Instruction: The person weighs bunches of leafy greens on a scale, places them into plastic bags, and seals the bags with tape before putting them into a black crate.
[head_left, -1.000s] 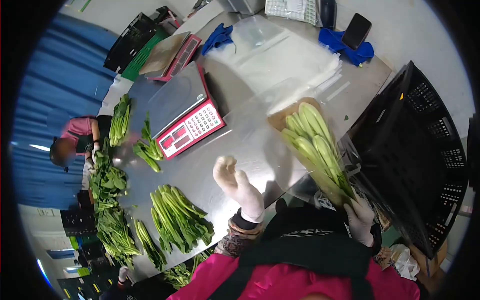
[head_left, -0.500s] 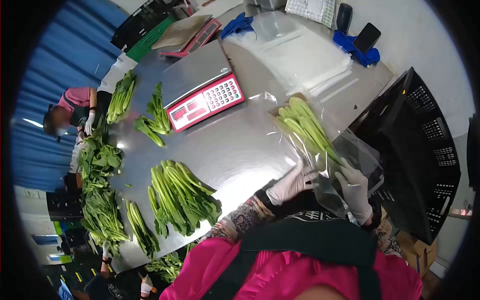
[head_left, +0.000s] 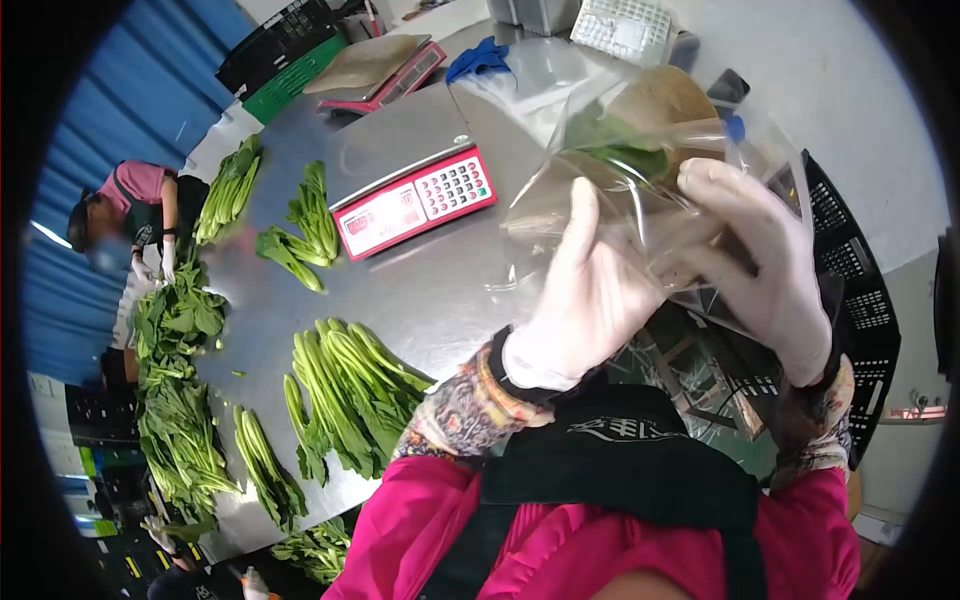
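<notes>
Both gloved hands hold a clear plastic bag (head_left: 560,195), raised over the table's edge in front of me. Inside it, green leaves (head_left: 615,140) show beside a brown patch (head_left: 665,100) at the far end. My left hand (head_left: 590,310) supports the bag from the left, thumb pointing up and fingers partly behind the film. On the right side, my right hand (head_left: 765,265) has its fingers bent round the gathered plastic. Most of the stalks are hidden by the hands and creased film. Left of my left hand lies a bunch of leafy greens (head_left: 350,390).
A red-and-grey scale (head_left: 410,200) stands mid-table, with another scale (head_left: 390,85) behind. Smaller bunches (head_left: 305,225) and a long heap of greens (head_left: 185,400) lie leftward. A black crate (head_left: 860,290) is at right. A co-worker (head_left: 145,205) works across the table.
Both hands have risen toward the camera and away from my body, lifting the bag. The stalks, plainly visible before, are now mostly hidden; leaves show at the bag's far end.
</notes>
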